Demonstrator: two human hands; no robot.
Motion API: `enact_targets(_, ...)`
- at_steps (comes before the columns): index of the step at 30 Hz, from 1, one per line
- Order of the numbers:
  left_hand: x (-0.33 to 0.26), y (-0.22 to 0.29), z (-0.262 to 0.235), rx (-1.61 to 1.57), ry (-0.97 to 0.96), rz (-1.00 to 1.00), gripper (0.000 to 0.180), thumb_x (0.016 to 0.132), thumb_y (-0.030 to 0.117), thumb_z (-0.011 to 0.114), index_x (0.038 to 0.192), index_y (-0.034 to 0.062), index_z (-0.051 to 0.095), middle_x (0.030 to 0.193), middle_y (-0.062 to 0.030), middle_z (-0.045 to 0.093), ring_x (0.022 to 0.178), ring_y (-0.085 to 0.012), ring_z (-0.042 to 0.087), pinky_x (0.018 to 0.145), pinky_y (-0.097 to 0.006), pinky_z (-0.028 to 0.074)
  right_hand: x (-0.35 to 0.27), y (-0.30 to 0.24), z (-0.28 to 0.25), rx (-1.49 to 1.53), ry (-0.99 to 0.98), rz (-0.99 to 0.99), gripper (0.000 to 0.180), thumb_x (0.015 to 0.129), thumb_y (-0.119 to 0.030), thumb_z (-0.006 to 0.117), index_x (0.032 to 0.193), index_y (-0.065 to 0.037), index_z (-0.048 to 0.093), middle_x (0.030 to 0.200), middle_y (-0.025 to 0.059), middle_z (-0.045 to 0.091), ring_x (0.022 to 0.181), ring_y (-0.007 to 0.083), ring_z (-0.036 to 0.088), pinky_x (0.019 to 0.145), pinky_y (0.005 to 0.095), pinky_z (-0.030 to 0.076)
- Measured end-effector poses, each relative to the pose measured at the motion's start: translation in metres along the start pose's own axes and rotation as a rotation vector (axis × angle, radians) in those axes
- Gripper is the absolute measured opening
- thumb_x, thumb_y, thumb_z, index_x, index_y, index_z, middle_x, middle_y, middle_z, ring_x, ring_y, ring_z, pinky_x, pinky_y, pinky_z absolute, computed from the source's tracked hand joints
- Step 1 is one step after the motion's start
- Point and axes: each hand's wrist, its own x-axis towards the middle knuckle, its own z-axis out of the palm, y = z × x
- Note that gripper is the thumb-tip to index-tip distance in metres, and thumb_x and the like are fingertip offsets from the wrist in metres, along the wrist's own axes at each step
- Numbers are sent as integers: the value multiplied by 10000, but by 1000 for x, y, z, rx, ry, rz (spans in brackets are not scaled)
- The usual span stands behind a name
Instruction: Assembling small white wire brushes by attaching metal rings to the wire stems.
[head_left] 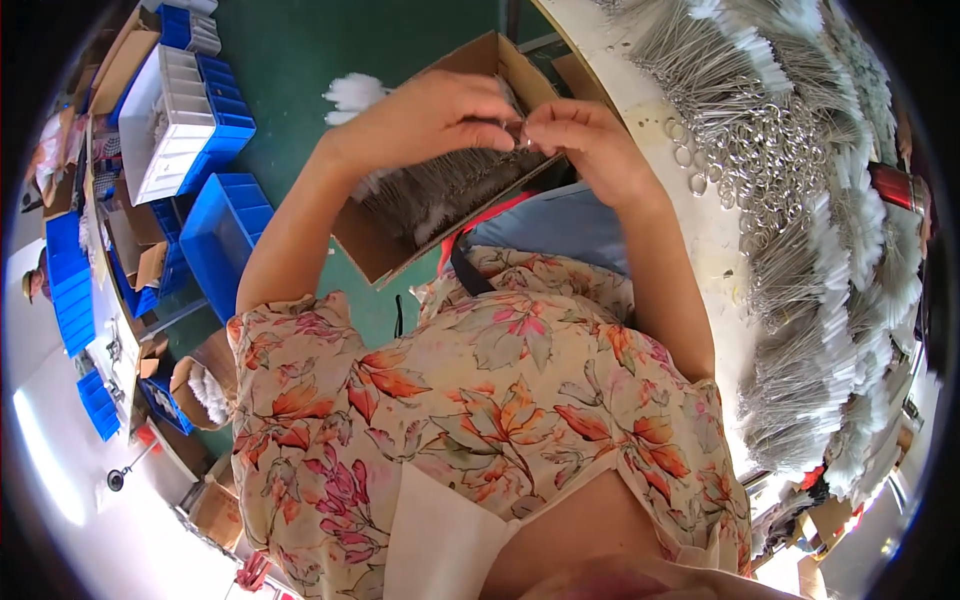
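Observation:
My left hand (440, 115) and my right hand (590, 145) meet over an open cardboard box (375, 255), fingertips pinched close together. Between them glints a small shiny metal piece (528, 142); its full shape is hidden by the fingers. Below the hands, the box is filled with thin wire-handled brushes (440, 185), some with white bristle ends. On the table beside my right arm lies a heap of loose metal rings (770, 150).
The pale tabletop (695, 260) on the right carries long piles of wire brushes with white bristles (800, 390). White bristle heads (355, 95) show past the box. Blue bins (225, 235) and a white tray (170, 125) stand at left, above a green floor (300, 50).

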Motion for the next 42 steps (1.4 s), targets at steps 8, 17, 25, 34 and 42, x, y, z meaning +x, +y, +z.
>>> enact_targets(8,-24,-96,110,175,-252,-246,219,833,250,552,890,47,609,853,-134,593,825,-337,578,704,-416,458,-33,41,-19,-593,146,75,164,828,-164,605,905,-21,626,716,30,590,626,63,500,575,233,420)
enact_targets(17,9,-224,201,588,-364,-73,261,820,262,550,1001,89,626,929,-150,612,897,-331,590,774,-416,460,-57,66,-28,-640,272,16,112,815,-104,614,889,-21,624,774,55,580,654,122,540,590,243,430)
enact_targets(25,-33,-209,232,-49,-455,-562,388,783,211,610,1142,70,567,1066,-169,605,972,-324,585,803,-401,467,-59,57,-31,-546,311,91,146,827,-126,619,924,-18,624,819,37,614,743,97,548,676,239,433)
enact_targets(34,70,-50,-57,-588,178,-515,220,880,160,532,950,-36,603,826,-106,634,734,-153,596,703,-261,478,-137,-72,-43,32,87,-13,246,859,-217,606,990,-9,616,936,52,624,868,130,567,785,276,449)
enact_targets(42,326,53,-122,-256,38,-44,287,881,188,544,1082,-15,578,906,-76,632,826,-129,589,736,-259,465,-230,-110,-66,59,584,-141,162,859,-112,589,979,-7,619,924,48,616,847,111,548,758,257,444)
